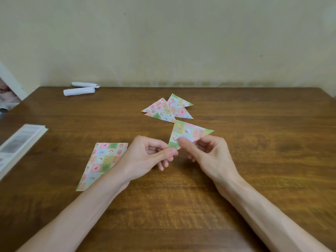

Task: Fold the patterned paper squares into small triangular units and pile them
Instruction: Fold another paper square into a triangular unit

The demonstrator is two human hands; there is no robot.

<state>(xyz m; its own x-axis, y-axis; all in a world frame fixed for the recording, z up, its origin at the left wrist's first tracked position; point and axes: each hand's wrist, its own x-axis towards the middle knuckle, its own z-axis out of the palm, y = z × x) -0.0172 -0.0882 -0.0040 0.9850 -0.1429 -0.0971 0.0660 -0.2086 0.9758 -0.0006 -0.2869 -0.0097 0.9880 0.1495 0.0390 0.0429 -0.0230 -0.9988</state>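
A folded triangle of patterned paper [189, 132] is held just above the wooden table [254, 160]. My left hand [145, 157] pinches its lower left corner between thumb and fingers. My right hand [207, 151] pinches its lower edge, thumb on top. Beyond it, a small pile of folded triangular units [168, 109] lies overlapping on the table. A stack of flat patterned paper squares [101, 163] lies to the left, partly hidden by my left forearm.
Two rolled white paper pieces [80, 89] lie at the table's far left edge near the wall. A book or booklet [18, 144] rests at the left edge. Printed material leans at the far left [7, 95].
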